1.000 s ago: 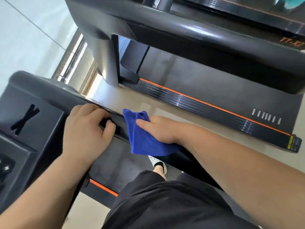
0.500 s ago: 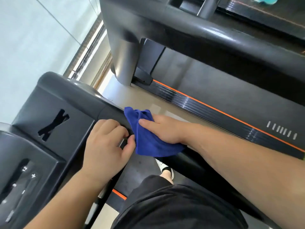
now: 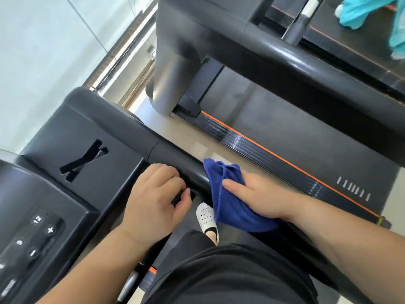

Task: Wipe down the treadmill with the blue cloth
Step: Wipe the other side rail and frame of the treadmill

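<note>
I stand on a black treadmill whose right handrail (image 3: 175,156) runs diagonally from the console (image 3: 72,194) toward the lower right. The blue cloth (image 3: 230,200) is draped over that rail. My right hand (image 3: 260,194) presses flat on the cloth, thumb pointing left, fingers hidden over the rail's far side. My left hand (image 3: 155,198) is curled around the inner edge of the rail just left of the cloth, a small gap between them. The rail under the cloth is hidden.
A second treadmill (image 3: 285,139) with an orange-striped side rail stands parallel to the right, its handrail (image 3: 285,58) crossing above. Beige floor (image 3: 186,139) lies between them. My white shoe (image 3: 206,218) rests on the belt below. Console buttons (image 3: 32,238) sit lower left. A teal garment (image 3: 361,12) is at top right.
The view has swung left and down, revealing the console buttons and my shoe. Both hands stay on the rail, with the cloth hand a little farther from the left hand.
</note>
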